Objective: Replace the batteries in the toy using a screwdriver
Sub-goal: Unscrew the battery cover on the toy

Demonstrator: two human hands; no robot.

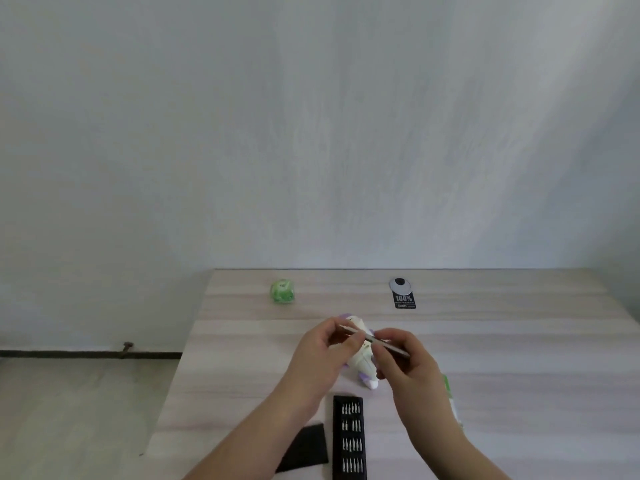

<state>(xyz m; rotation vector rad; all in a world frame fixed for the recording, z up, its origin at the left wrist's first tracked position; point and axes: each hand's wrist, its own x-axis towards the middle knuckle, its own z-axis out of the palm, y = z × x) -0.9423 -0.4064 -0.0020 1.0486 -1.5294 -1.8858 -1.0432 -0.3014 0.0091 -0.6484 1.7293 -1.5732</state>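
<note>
A white toy with purple parts (362, 365) lies on the wooden table (502, 341), between my two hands. My right hand (401, 358) grips a thin silver screwdriver (382, 344) that slants up to the left. My left hand (320, 355) pinches the screwdriver's front end with curled fingers, just above the toy. The tip is hidden by my left fingers. A pack of green batteries (283, 291) sits at the back left of the table.
A black tray of several screwdriver bits (349, 438) lies near the front edge, with its black cover (306, 448) to the left. A black card with a round silver disc (401, 293) lies at the back. A green-white package (450, 396) shows behind my right wrist.
</note>
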